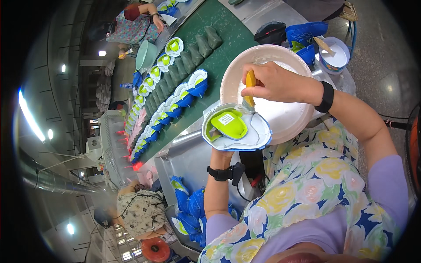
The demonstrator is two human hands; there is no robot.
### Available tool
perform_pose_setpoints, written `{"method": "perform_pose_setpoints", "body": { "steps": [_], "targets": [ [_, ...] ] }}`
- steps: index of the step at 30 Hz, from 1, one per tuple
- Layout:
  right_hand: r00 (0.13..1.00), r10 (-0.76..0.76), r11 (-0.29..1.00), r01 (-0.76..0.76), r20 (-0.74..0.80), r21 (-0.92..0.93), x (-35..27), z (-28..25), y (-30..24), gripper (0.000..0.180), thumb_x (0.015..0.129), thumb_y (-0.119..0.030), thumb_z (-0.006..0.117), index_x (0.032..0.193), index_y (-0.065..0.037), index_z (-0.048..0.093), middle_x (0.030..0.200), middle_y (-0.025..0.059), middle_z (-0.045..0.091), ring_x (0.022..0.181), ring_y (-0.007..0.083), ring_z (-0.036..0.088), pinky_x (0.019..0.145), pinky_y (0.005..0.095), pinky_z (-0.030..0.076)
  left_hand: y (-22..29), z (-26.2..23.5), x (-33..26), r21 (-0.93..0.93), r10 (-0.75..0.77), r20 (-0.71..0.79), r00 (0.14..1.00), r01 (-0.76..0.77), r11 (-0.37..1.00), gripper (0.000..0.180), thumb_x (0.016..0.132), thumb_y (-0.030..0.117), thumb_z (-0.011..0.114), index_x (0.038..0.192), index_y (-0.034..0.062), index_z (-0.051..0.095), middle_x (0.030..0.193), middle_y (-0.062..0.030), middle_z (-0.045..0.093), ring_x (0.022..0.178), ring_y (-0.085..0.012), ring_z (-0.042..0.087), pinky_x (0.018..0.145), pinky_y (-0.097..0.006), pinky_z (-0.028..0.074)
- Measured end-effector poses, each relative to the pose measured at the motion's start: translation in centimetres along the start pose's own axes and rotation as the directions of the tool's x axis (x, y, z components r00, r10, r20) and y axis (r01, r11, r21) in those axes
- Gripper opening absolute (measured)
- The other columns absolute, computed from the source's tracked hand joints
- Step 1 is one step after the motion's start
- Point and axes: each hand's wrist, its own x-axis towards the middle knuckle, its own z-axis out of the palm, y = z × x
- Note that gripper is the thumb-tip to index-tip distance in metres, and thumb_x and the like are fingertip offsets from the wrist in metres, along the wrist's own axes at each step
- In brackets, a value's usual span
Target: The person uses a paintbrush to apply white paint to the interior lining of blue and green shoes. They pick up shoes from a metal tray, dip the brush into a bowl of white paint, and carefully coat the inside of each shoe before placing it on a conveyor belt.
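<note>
My left hand [222,154] holds up a blue shoe upper [258,133] from below, its fingers hidden underneath. The upper's white underside faces me, with a lime-green insole piece [230,124] bearing a white label in its middle. My right hand [274,82] grips a brush [250,90] by its yellow handle, thumb and fingers closed round it. The bristle end meets the upper's rim, and the surface there looks wet. Just beyond both hands is a wide pale pink basin [229,72] with white liquid in it.
A green conveyor belt [215,19] carries rows of blue uppers [180,93] and dark grey shoe-shaped pieces [204,46]. A white pail [340,55] with a brush stands at right. More blue uppers [188,204] lie in a bin. Two co-workers [136,33] [142,210] are across and at left.
</note>
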Motion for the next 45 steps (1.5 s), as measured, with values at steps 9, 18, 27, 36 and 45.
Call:
{"method": "perform_pose_setpoints", "body": {
  "steps": [9,18,27,36,45],
  "targets": [
    [0.954,-0.237,0.971,0.232,-0.183,-0.051,-0.5,-0.6,0.1,0.025,0.087,-0.022,0.070,0.099,-0.003,0.058,0.085,0.0145,0.066,0.076,0.0315,0.065,0.066,0.0370,0.051,1.7,1.7,0.8,0.388,0.193,-0.009,0.981,-0.175,0.905,0.042,0.098,0.029,0.052,0.132,0.0041,0.054,0.124,-0.0100,0.063,0.106,-0.0218,0.065,0.090,-0.037,0.055],
    [0.959,-0.282,0.945,0.282,0.025,-0.165,-2.1,-1.4,0.3,0.027,0.088,-0.026,0.071,0.100,-0.005,0.058,0.080,0.0105,0.062,0.072,0.0307,0.063,0.066,0.0381,0.051,3.4,0.5,1.1,0.386,0.240,0.181,0.954,-0.294,0.875,0.048,0.099,0.033,0.050,0.137,0.0051,0.048,0.127,-0.0112,0.061,0.110,-0.0232,0.063,0.093,-0.039,0.055],
    [0.979,0.041,0.998,-0.048,-0.200,-0.032,1.6,-0.5,0.8,0.028,0.086,-0.022,0.076,0.093,-0.003,0.055,0.072,0.0101,0.062,0.058,0.0167,0.060,0.053,0.0255,0.046,3.6,0.1,2.5,0.512,0.452,0.085,0.888,-0.428,0.745,0.048,0.099,0.028,0.052,0.140,0.0041,0.043,0.135,-0.0112,0.055,0.118,-0.0234,0.059,0.096,-0.038,0.053],
    [0.900,0.368,0.929,-0.346,-0.234,0.131,-4.6,-2.1,3.0,0.028,0.084,-0.021,0.077,0.095,-0.002,0.060,0.074,0.0058,0.063,0.064,0.0115,0.058,0.059,0.0245,0.047,8.6,-7.9,14.3,0.548,0.469,-0.237,0.851,-0.282,0.787,0.021,0.101,0.018,0.049,0.121,0.0129,0.056,0.113,-0.0047,0.064,0.096,-0.0204,0.061,0.067,-0.035,0.052],
    [0.877,0.459,0.884,-0.436,-0.140,0.168,-8.0,0.5,5.4,0.023,0.083,-0.012,0.076,0.096,-0.003,0.058,0.089,0.0097,0.069,0.081,0.0167,0.067,0.071,0.0269,0.052,8.8,-12.2,26.0,0.764,0.353,-0.353,0.867,0.049,0.643,0.057,0.096,-0.003,0.046,0.147,0.0131,0.026,0.123,-0.0199,0.055,0.093,-0.0273,0.067,0.076,-0.039,0.059]
  ]
}}
